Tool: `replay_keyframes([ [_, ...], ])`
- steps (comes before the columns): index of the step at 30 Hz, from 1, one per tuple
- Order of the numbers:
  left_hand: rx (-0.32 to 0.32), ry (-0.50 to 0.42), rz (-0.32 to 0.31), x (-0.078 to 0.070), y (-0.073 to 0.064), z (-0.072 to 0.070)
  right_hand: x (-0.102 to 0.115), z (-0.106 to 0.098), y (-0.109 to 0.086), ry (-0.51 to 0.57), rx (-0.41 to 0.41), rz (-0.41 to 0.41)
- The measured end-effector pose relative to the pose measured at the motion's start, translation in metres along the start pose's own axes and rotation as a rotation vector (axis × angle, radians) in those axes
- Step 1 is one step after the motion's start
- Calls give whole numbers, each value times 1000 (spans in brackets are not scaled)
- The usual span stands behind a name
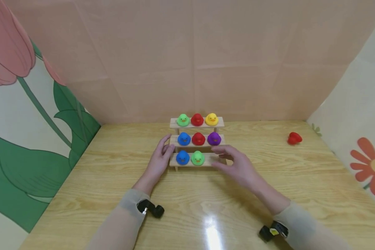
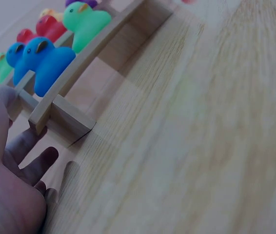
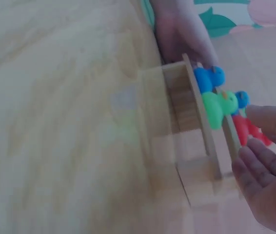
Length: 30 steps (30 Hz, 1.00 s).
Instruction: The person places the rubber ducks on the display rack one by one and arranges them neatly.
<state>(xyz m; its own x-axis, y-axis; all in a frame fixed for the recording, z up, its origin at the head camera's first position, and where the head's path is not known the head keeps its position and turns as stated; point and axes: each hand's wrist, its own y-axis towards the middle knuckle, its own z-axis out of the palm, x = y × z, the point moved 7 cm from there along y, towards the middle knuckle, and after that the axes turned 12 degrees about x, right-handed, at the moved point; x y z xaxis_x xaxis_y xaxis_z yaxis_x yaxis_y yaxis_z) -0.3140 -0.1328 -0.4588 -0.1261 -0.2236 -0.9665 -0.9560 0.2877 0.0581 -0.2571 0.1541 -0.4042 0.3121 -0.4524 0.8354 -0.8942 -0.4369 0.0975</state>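
A three-step wooden stand point(image 1: 210, 160) holds rubber ducks. On its bottom step sit a blue duck point(image 1: 182, 157) and a green duck point(image 1: 198, 158); the step's right part is bare. The middle step carries a blue duck point(image 1: 184, 139), a red duck point(image 1: 198, 139) and a purple duck point(image 1: 214, 139). Up top are a green duck point(image 1: 183, 120), a red duck point(image 1: 197, 119) and a yellow duck point(image 1: 211, 119). My left hand point(image 1: 159, 158) lies along the stand's left end, seemingly touching it. At the right end, my right hand point(image 1: 239, 166) has parted thumb and fingers, holding nothing.
A red object point(image 1: 294, 138), perhaps a duck on its side, lies far right on the wooden table point(image 1: 181, 208). A pinkish wall covering point(image 1: 193, 62) rises behind the stand. Flower-printed panels point(image 1: 368, 152) border the table on both sides.
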Motion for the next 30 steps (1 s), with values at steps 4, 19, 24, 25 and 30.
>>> replay_keyframes([
  [4, 0, -3, -2, 1, 0, 0, -1, -18, -10, -28, -40, -22],
  [19, 2, -12, -1, 2, 0, 0, -22, -93, -42, -139, -210, -26],
  [24, -1, -32, 5, 2, -1, 0, -35, -114, -45, -166, -269, -2],
  [25, -2, -30, 6, 1, -1, 0, -38, -119, -45, -170, -279, 4],
  [30, -5, 4, -6, 2, 1, -1, -59, -145, -51, -163, -337, 61],
])
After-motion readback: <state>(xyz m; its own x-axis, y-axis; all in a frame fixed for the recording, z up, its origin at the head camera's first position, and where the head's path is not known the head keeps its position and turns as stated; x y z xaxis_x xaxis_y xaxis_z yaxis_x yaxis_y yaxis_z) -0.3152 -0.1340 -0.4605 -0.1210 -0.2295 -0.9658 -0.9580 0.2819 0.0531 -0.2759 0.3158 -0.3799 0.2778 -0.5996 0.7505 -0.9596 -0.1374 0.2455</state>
